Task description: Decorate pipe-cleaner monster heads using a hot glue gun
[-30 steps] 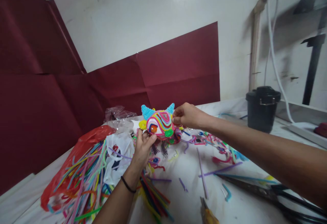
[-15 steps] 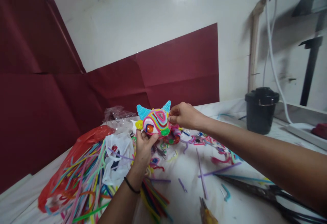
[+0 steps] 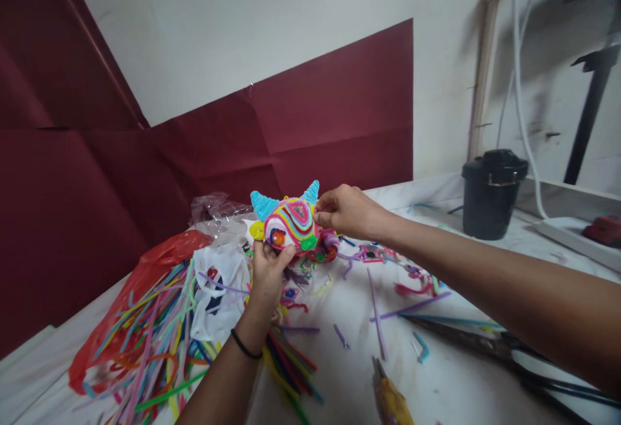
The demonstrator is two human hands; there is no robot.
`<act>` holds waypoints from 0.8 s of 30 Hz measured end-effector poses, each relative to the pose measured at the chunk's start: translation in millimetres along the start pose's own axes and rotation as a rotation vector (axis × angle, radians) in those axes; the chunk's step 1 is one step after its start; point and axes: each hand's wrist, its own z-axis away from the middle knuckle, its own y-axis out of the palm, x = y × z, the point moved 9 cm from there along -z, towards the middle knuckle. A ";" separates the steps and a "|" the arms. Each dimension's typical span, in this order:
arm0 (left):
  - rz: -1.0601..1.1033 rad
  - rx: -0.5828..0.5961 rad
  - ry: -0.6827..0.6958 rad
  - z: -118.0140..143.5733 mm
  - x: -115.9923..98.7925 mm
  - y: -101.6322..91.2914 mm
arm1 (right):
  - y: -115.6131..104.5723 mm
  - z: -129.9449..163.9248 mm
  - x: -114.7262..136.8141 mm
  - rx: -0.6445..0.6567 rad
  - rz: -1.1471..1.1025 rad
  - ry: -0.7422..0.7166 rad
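A pipe-cleaner animal head [image 3: 291,223] with two blue horns, a yellow ear, an orange eye and a green nose is held up over the table. My left hand [image 3: 270,266] grips it from below at the left, thumb on its front. On the other side, my right hand [image 3: 345,210] pinches at the head's right edge, just under the right horn; what lies between those fingertips is too small to make out. Right behind and below the head shows a pink and purple coiled pipe-cleaner piece [image 3: 328,245].
At left, a red plastic bag [image 3: 160,258] spills loose pipe cleaners [image 3: 160,328] beside a white plastic bag [image 3: 219,312]. Yellow-handled pliers [image 3: 391,399] and large scissors [image 3: 466,342] lie in front. Purple offcuts [image 3: 378,321] are scattered about. A black lidded bin [image 3: 492,195] stands back right.
The camera view has shifted slightly, so the whole scene sits a little further up and left. Both hands keep their places on the animal head.
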 end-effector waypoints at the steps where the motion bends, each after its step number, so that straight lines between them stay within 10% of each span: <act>1: -0.025 -0.005 -0.003 2.7 1.9 -0.1 | 1.9 3.6 -3.6 0.008 -0.001 0.006; 12: -0.250 -0.047 -0.142 58.4 42.9 15.3 | 48.0 64.3 -79.0 0.166 -0.271 0.186; 24: -0.367 0.263 -0.126 102.9 75.8 20.6 | 93.4 111.4 -129.9 0.199 -0.612 0.442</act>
